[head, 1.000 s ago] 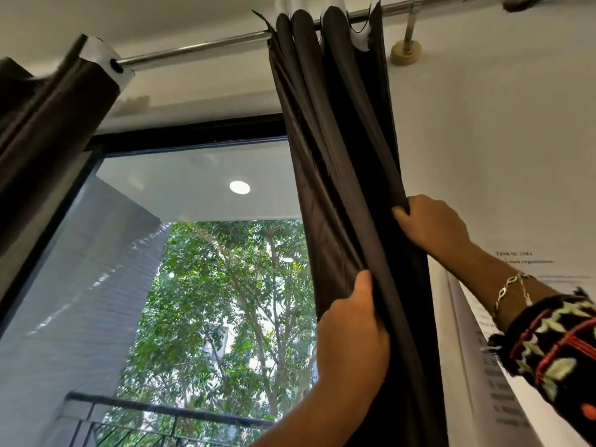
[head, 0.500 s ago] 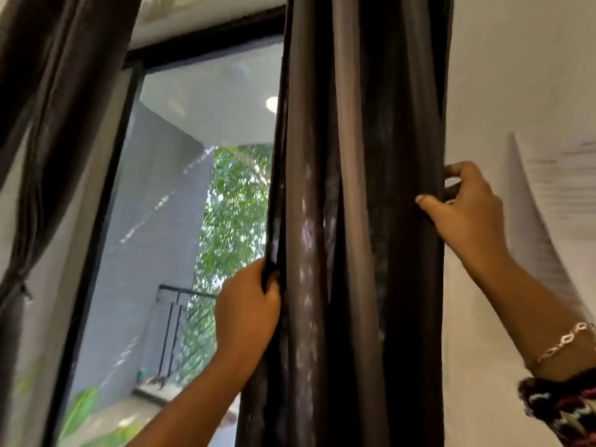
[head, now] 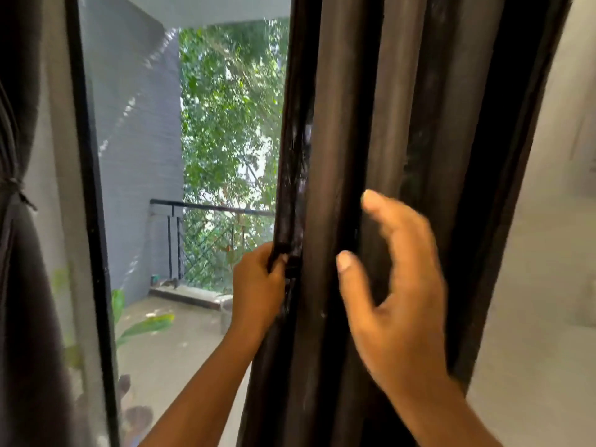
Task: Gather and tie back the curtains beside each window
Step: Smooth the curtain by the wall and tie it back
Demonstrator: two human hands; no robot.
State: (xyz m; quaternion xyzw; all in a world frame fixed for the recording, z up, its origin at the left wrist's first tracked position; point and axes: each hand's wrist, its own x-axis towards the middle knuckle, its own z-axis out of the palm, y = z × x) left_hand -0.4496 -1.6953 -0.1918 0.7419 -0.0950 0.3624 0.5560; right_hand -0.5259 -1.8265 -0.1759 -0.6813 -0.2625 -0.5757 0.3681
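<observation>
**Brown curtain half-bunched, and where each hand sat**

Brown fabric pretty much filled the shot. The curtain (head: pixel 332 124) hung well to the right of the black window frame (head: pixel 92 221), with its folds running straight up and down, top of view to bottom. So the long axis was vertical, and any wrap has to go across it.

The left hand (head: pixel 258 291) was the one nearer the frame. Its fingers were curled tight round the curtain's frame-side edge, thumb on top, properly clamped on the cloth. The right hand (head: pixel 396 304) was further from the frame, in front of the middle folds. Its fingers were spread and loose, gripping nothing. It was blurry, so I couldn't tell if the fingertips were brushing the fabric or just hovering off it.

What mattered, as I read it: the thick part of the bundle lay past the right fingers, on the side away from the frame, towards the pale wall (head: pixel 532 285). My guess is that hand has to reach round that outer edge and sweep the folds back toward the left one before anything gets tied. I couldn't spot a tie-back for this curtain.

Left of the frame, the other curtain (head: pixel 19 285) looked done already, cinched in at a tie (head: pixel 13 185).
</observation>
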